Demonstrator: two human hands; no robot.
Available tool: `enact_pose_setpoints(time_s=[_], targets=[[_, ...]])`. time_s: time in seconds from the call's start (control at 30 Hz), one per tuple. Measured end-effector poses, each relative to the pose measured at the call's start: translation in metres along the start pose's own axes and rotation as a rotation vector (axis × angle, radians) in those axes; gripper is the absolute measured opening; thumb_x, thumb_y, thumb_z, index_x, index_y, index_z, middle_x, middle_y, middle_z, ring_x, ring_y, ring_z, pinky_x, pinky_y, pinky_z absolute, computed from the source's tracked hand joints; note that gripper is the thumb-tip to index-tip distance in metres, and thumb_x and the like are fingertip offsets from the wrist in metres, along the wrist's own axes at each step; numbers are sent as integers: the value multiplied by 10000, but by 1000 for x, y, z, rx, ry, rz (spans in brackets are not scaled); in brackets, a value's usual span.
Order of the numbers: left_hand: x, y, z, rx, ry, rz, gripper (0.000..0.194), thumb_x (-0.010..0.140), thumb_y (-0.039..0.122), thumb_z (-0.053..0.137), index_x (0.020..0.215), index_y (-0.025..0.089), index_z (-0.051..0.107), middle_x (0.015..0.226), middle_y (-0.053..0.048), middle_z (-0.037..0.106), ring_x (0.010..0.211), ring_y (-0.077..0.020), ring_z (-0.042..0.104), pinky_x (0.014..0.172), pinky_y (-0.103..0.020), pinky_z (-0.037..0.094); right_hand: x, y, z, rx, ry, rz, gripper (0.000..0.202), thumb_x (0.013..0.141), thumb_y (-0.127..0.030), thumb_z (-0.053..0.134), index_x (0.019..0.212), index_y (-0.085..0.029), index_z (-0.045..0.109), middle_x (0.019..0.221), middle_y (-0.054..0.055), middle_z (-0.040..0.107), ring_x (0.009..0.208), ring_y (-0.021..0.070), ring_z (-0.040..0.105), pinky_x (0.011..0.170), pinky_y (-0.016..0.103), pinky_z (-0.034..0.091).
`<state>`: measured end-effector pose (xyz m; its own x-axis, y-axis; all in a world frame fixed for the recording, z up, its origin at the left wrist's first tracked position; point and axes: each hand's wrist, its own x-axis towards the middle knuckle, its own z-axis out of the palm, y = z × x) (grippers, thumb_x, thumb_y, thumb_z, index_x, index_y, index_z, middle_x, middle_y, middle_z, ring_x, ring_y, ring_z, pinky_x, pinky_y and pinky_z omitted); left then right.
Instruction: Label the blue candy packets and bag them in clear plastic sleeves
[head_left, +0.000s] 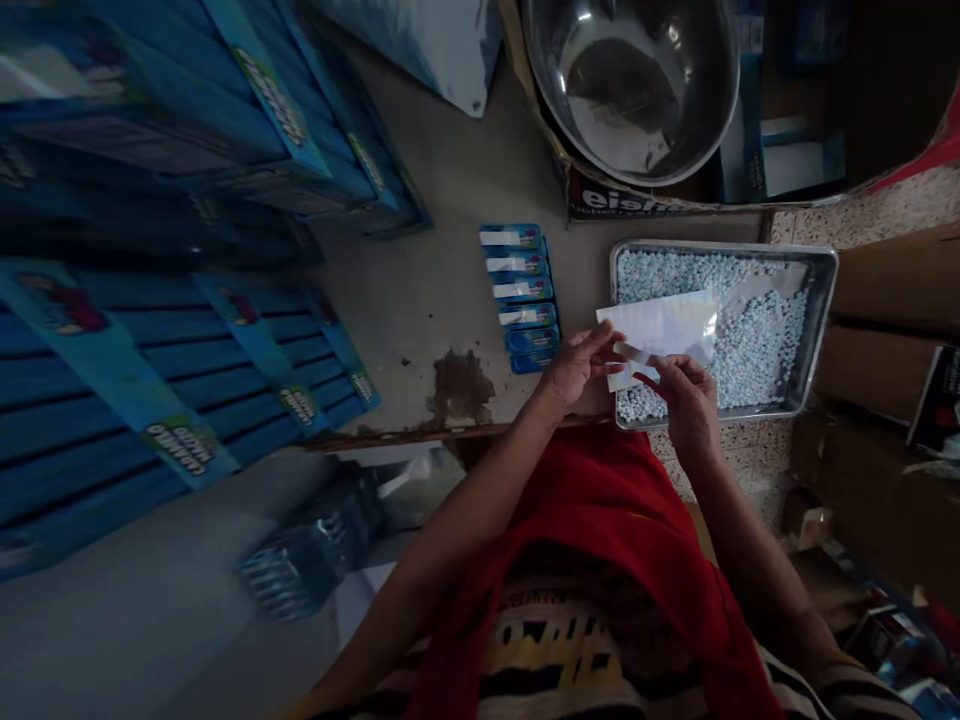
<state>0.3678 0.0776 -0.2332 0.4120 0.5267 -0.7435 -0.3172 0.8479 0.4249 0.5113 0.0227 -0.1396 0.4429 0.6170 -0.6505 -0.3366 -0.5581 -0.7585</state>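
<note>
The person at the table (450, 300) bends over a shallow metal tray (820, 330), both hands meeting above its near left part. The right hand (691, 395) pinches one end of a small pale strip (632, 352) between thumb and fingers, a red-nailed finger poking out below it. The left hand (576, 370) is at the strip's other end, thumb and fingers parted around it and close by the corner of a sheet (667, 325); I cannot tell from here whether it grips either one. That sheet, pale and shiny, lies across the beads (761, 345), small white and light blue ones that cover much of the tray's floor. Just left of the tray, six blue tins (523, 298) lie side by side in a row on the table; the four farthest bear pale strips, the two nearest show plain blue tops. Near them is a dark worn patch (461, 388) in the tabletop. Beyond the tray a steel bowl (694, 120) sits in an open carton (630, 198), and a whitish bag (435, 50) lies to its left. Blue boxes (172, 370) are stacked high at the left, the upper ones blurred. The person wears a red apron (600, 490) over a striped top (562, 650).
</note>
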Motion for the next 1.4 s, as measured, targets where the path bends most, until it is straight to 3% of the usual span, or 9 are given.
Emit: enact_pose_setpoints(time_s=[0.1,0.2,0.27,0.37,0.43,0.57,0.67,0.83,1.4], targets=[[-16,-4,-11,3,84,66,641,471,574,1055,838,143,755,812,-63,788,721,-160,722,772,-311,618,1,13,2,-15,-7,62,379,639,-492,969,702,-224,708,697,-45,639,640,102,542,626,267,549],[-37,-10,-30,45,194,85,587,477,519,1050,816,153,741,769,-45,770,705,-158,707,735,-310,608,-2,29,8,-149,13,122,376,606,-491,970,697,-207,741,614,-58,603,507,71,413,437,236,392],[-50,-12,-49,72,281,110,552,490,509,1034,798,163,734,749,-26,750,682,-145,681,699,-292,588,-5,41,21,-197,-9,154,372,588,-486,961,716,-195,769,614,-48,624,497,76,430,405,232,357],[-64,-7,-81,103,399,178,463,543,474,1003,762,174,726,716,5,708,655,-119,633,688,-262,550,-6,58,52,-207,-73,182,386,610,-508,936,770,-190,788,694,-25,686,528,110,532,420,253,445],[-66,0,-98,132,459,221,393,594,447,972,749,180,730,696,8,688,662,-122,626,693,-254,528,-2,69,75,-226,-92,145,400,641,-541,911,786,-191,785,743,-15,709,541,129,563,425,278,494],[-58,15,-119,263,569,318,297,697,440,910,815,200,780,764,-16,736,774,-172,685,737,-263,520,21,91,106,-388,-51,-82,365,700,-559,866,765,-209,789,688,-14,701,623,151,604,495,258,520],[-49,19,-127,263,586,303,274,712,433,897,829,215,778,809,-19,763,811,-186,708,758,-268,521,35,106,113,-558,-35,-206,313,775,-542,814,802,-230,808,682,-11,709,674,166,657,571,251,516],[-43,15,-135,109,493,247,250,693,400,879,797,225,733,793,-8,752,805,-186,717,814,-302,569,37,115,118,-611,-28,-209,349,844,-576,751,865,-232,803,701,-9,710,631,178,688,554,255,492],[-30,9,-145,26,464,152,258,681,416,886,785,245,724,862,-17,788,912,-219,763,845,-335,620,42,116,121,-736,28,-244,291,837,-526,777,822,-236,768,774,16,768,753,204,731,686,300,560]])
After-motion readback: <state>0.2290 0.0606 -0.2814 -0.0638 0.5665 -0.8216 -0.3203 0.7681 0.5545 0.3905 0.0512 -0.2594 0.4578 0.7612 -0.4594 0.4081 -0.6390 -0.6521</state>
